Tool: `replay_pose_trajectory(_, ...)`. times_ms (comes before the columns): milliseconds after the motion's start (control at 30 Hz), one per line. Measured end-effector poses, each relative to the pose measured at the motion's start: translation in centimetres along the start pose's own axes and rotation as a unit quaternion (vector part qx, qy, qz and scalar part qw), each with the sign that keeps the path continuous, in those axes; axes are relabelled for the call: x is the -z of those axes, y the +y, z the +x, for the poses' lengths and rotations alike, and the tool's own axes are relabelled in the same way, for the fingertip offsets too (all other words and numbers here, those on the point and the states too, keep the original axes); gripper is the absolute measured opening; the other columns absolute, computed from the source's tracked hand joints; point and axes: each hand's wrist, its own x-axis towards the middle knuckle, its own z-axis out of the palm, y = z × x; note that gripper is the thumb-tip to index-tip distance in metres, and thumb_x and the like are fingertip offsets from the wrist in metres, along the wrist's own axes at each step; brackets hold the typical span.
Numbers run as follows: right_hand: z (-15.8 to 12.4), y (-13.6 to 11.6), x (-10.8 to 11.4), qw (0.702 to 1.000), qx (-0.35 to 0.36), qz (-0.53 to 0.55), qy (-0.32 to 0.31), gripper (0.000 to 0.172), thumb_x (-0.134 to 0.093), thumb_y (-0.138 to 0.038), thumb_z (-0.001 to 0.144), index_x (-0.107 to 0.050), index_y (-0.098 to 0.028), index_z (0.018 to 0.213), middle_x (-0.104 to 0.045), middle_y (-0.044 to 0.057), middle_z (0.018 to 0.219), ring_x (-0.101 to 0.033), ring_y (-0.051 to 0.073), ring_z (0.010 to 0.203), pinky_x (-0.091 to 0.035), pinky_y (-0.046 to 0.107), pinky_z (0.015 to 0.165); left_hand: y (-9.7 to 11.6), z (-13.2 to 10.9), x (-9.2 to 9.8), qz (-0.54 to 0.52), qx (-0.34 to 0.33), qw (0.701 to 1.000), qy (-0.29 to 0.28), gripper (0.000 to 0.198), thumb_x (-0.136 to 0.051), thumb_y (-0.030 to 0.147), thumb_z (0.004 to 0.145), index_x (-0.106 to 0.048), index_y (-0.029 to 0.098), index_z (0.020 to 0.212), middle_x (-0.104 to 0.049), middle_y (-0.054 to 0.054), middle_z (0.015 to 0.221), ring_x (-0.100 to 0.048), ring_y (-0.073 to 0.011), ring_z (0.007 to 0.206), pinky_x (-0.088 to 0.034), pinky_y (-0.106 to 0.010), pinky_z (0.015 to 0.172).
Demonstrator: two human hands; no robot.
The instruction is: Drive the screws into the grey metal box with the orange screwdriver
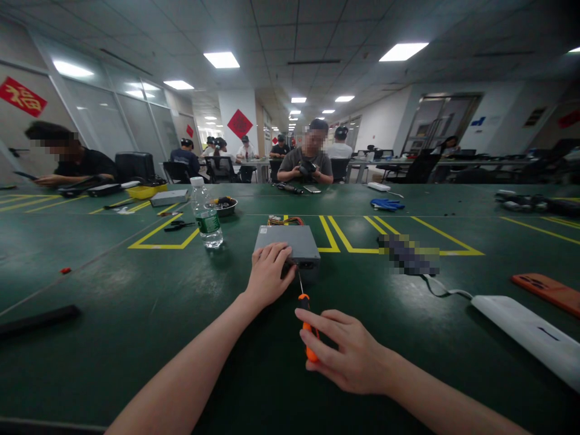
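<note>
A grey metal computer power supply [294, 241] lies on the green table, its socket side towards me and its bundle of coloured wires at the far side. My left hand [270, 272] rests over its near left corner, fingers on the top and thumb along the front face. Between the fingers of my right hand [347, 350] is an orange and black screwdriver [310, 345]. The screwdriver's shaft points away from me, with its tip at the front face close to my left thumb. Whether the tip sits in a screw is too small to tell.
A water bottle [207, 219] stands left of the power supply, near a metal bowl [226, 207]. Blue gloves [386, 204] lie further back. On the right are a white power bank [525, 329] with a cable and an orange phone [546, 291]. A person [308, 160] sits opposite.
</note>
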Motion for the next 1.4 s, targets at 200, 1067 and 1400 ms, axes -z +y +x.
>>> replay_pose_trajectory(200,-0.05,0.06,-0.09,1.000,-0.017,0.025,0.007,0.029,-0.043,-0.031,0.090,-0.046,-0.009,0.109,-0.060,0.018,0.107,-0.059,0.017,0.095,-0.050,0.029,0.077,0.12,0.07,0.16,-0.006,0.008,1.000,0.000,0.029,-0.052,0.030,0.080,-0.053,0.024,0.109,-0.055,-0.005,0.119,-0.046,-0.0226,0.110,-0.031,-0.039,0.089)
replay_pose_trajectory(1067,-0.09,0.09,-0.03,1.000,0.003,-0.009,0.020,0.021,-0.052,-0.029,0.085,-0.055,-0.012,0.096,-0.060,0.019,0.108,-0.061,0.015,0.078,-0.049,0.029,0.068,0.16,0.09,0.07,-0.003,0.014,1.000,0.000,0.028,-0.052,0.030,0.080,-0.053,0.024,0.108,-0.056,-0.005,0.118,-0.046,-0.0232,0.109,-0.030,-0.040,0.088)
replay_pose_trajectory(1400,-0.24,0.24,-0.54,1.000,-0.006,-0.022,-0.013,0.029,-0.052,-0.029,0.086,-0.050,-0.017,0.112,-0.059,0.016,0.109,-0.061,0.018,0.083,-0.050,0.033,0.074,0.15,0.12,-0.02,-0.008,0.019,1.000,0.002,0.029,-0.053,0.030,0.079,-0.054,0.024,0.107,-0.056,-0.005,0.118,-0.046,-0.0236,0.109,-0.030,-0.040,0.089)
